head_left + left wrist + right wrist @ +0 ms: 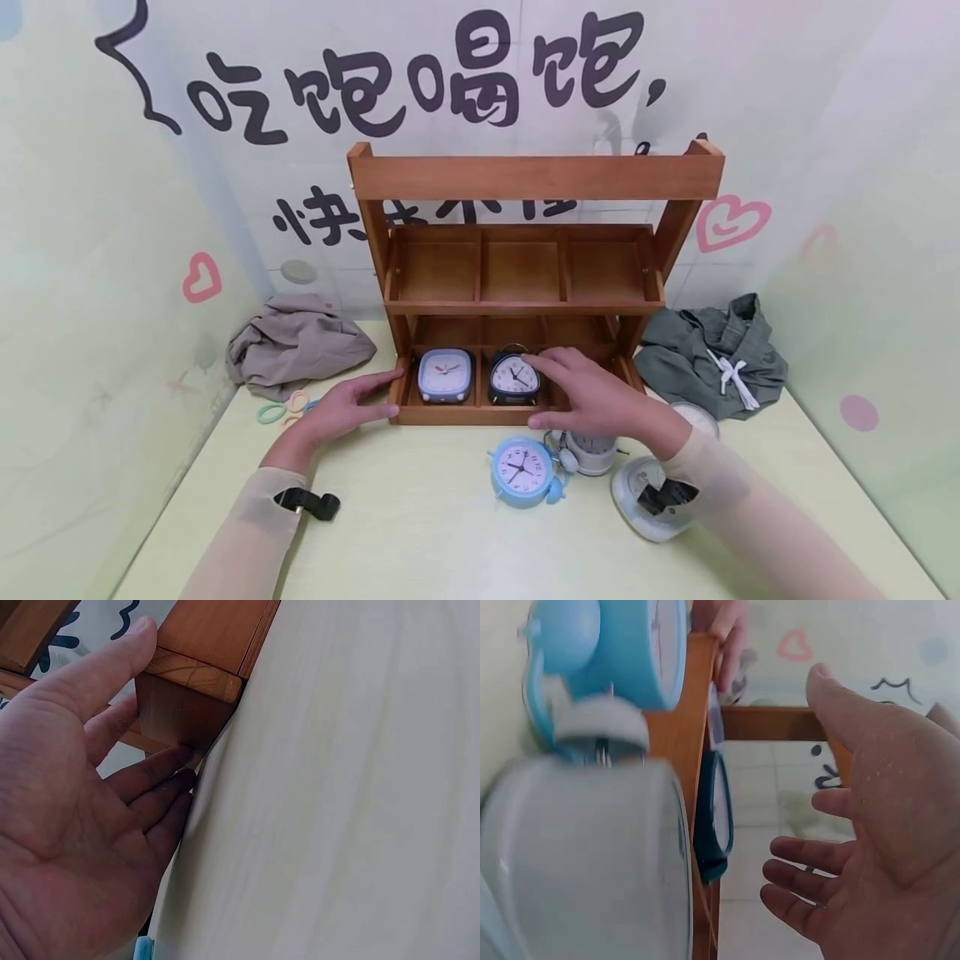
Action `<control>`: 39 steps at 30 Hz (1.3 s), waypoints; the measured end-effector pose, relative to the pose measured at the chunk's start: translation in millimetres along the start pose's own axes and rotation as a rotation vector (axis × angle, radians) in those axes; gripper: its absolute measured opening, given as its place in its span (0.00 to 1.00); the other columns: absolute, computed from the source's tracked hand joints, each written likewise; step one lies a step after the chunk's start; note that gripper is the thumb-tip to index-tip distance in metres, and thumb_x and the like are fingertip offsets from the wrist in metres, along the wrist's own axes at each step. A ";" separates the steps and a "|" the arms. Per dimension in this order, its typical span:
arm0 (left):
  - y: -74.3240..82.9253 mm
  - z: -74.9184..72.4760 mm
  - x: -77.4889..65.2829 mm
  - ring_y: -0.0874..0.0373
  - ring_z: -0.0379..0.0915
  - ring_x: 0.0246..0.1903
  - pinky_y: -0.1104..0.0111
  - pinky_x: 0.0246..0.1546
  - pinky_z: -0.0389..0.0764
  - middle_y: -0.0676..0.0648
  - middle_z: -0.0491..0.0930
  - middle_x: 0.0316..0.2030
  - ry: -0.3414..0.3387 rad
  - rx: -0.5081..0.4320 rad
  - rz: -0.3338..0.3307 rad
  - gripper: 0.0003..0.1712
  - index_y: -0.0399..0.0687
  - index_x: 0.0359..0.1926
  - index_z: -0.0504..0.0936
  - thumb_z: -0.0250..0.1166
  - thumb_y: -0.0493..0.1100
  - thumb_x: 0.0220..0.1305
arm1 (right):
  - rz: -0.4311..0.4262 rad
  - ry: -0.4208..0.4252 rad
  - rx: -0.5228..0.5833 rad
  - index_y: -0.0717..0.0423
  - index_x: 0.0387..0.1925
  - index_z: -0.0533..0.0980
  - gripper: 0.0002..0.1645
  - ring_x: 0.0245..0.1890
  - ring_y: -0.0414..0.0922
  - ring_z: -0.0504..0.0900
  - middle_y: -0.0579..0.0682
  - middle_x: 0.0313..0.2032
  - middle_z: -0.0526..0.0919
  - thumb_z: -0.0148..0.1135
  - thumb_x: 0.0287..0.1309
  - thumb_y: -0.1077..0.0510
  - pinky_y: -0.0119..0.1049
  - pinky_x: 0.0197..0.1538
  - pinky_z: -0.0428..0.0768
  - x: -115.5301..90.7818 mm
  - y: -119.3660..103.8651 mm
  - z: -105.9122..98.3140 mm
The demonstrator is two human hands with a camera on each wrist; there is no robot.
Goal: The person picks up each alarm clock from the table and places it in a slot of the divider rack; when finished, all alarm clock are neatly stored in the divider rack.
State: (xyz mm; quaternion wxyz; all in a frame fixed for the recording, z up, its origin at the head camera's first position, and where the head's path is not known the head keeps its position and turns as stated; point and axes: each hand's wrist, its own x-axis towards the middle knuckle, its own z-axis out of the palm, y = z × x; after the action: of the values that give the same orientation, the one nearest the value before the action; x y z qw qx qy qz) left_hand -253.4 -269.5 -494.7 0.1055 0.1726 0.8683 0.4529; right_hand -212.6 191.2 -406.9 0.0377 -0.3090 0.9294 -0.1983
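Observation:
A small wooden shelf rack (536, 177) stands on the table. In its bottom tray, a white square alarm clock (445, 375) sits in the left compartment and a dark rounded-triangular alarm clock (514, 377) in the middle one. My left hand (341, 414) rests against the tray's left end; close up, its thumb and fairly straight fingers (154, 772) touch the wood. Beside the dark clock hovers my right hand (592, 392), fingers extended and apart; in the right wrist view there is a gap between this hand (885, 817) and the dark clock (718, 814). It partly hides the right compartment.
Before the rack lie a light-blue twin-bell clock (521, 471), a grey-white twin-bell clock (592, 458) and a pale clock (645, 500) partly under my right wrist. Crumpled cloths, brownish (296, 346) and dark grey (712, 354), flank the rack. Colored rings (272, 412) lie left.

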 end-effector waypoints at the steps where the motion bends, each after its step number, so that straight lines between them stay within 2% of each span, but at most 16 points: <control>1: -0.1 0.0 0.1 0.43 0.56 0.84 0.41 0.84 0.57 0.47 0.67 0.83 0.000 -0.001 0.001 0.42 0.67 0.82 0.76 0.78 0.62 0.71 | -0.014 -0.002 0.010 0.43 0.88 0.63 0.62 0.74 0.55 0.71 0.55 0.77 0.71 0.73 0.63 0.23 0.57 0.68 0.85 -3.6 -1.4 1.3; 8: 1.4 -0.3 -0.8 0.42 0.56 0.84 0.41 0.84 0.57 0.47 0.66 0.83 -0.002 -0.005 -0.003 0.43 0.67 0.82 0.76 0.78 0.63 0.70 | -0.108 -0.018 0.024 0.46 0.86 0.65 0.60 0.73 0.52 0.72 0.53 0.76 0.71 0.70 0.64 0.21 0.56 0.70 0.82 -23.8 -14.7 15.2; 11: 0.5 -0.6 -1.5 0.43 0.56 0.84 0.41 0.84 0.58 0.46 0.66 0.83 -0.004 -0.003 -0.005 0.43 0.67 0.82 0.75 0.78 0.63 0.71 | -0.115 -0.023 0.000 0.46 0.85 0.68 0.59 0.70 0.50 0.74 0.51 0.73 0.74 0.68 0.64 0.19 0.55 0.69 0.83 -29.3 -23.0 22.5; 16: -1.3 -1.2 -2.7 0.43 0.56 0.84 0.42 0.84 0.58 0.46 0.66 0.83 -0.001 0.001 -0.005 0.43 0.67 0.82 0.75 0.77 0.63 0.71 | -0.093 -0.035 -0.072 0.48 0.80 0.74 0.59 0.63 0.45 0.76 0.48 0.66 0.78 0.66 0.62 0.15 0.49 0.63 0.85 -34.2 -35.6 35.9; 21: -1.6 -0.8 -2.1 0.42 0.56 0.84 0.42 0.84 0.58 0.46 0.66 0.83 -0.006 -0.005 -0.004 0.43 0.66 0.82 0.75 0.77 0.63 0.71 | -0.106 -0.003 -0.165 0.53 0.72 0.80 0.57 0.55 0.46 0.75 0.48 0.58 0.80 0.70 0.59 0.16 0.46 0.55 0.83 -36.4 -40.8 49.5; 24: -0.7 -1.4 -1.3 0.42 0.56 0.84 0.41 0.84 0.57 0.46 0.67 0.83 -0.007 -0.008 0.004 0.43 0.64 0.82 0.75 0.77 0.62 0.72 | -0.116 -0.003 -0.212 0.54 0.68 0.82 0.54 0.54 0.46 0.73 0.47 0.54 0.80 0.73 0.59 0.18 0.47 0.58 0.81 -36.9 -42.1 55.9; 27: 0.5 -1.3 -0.8 0.41 0.56 0.84 0.41 0.84 0.57 0.45 0.67 0.83 -0.006 -0.013 0.009 0.42 0.62 0.82 0.75 0.78 0.60 0.72 | -0.115 -0.021 -0.235 0.53 0.68 0.82 0.52 0.56 0.46 0.71 0.46 0.53 0.80 0.73 0.60 0.18 0.48 0.61 0.79 -37.2 -42.6 61.2; 32: 0.4 -1.1 0.4 0.40 0.55 0.84 0.40 0.84 0.55 0.44 0.67 0.83 -0.010 -0.022 0.017 0.41 0.60 0.82 0.76 0.77 0.58 0.73 | -0.145 -0.042 -0.208 0.52 0.71 0.81 0.50 0.61 0.46 0.72 0.46 0.58 0.81 0.71 0.64 0.21 0.51 0.66 0.78 -37.1 -44.0 63.8; 36: 0.1 -0.2 1.0 0.40 0.55 0.84 0.40 0.84 0.56 0.43 0.67 0.83 -0.007 -0.007 0.017 0.41 0.59 0.82 0.75 0.77 0.58 0.73 | -0.212 -0.058 -0.164 0.50 0.74 0.80 0.45 0.72 0.51 0.72 0.48 0.67 0.81 0.71 0.69 0.26 0.56 0.74 0.75 -37.8 -41.6 63.7; 39: 1.4 0.3 1.1 0.41 0.56 0.84 0.41 0.83 0.57 0.45 0.67 0.83 0.000 0.006 0.005 0.42 0.61 0.82 0.75 0.78 0.60 0.72 | -0.244 -0.085 -0.131 0.49 0.77 0.77 0.41 0.80 0.56 0.67 0.50 0.75 0.77 0.73 0.73 0.34 0.61 0.79 0.70 -38.9 -38.5 63.0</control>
State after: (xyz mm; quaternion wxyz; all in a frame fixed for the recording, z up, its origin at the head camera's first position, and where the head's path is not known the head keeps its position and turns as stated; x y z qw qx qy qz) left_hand -254.0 -268.1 -493.7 0.1037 0.1751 0.8693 0.4505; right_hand -147.6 164.3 -451.7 0.0321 -0.4297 0.8934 -0.1269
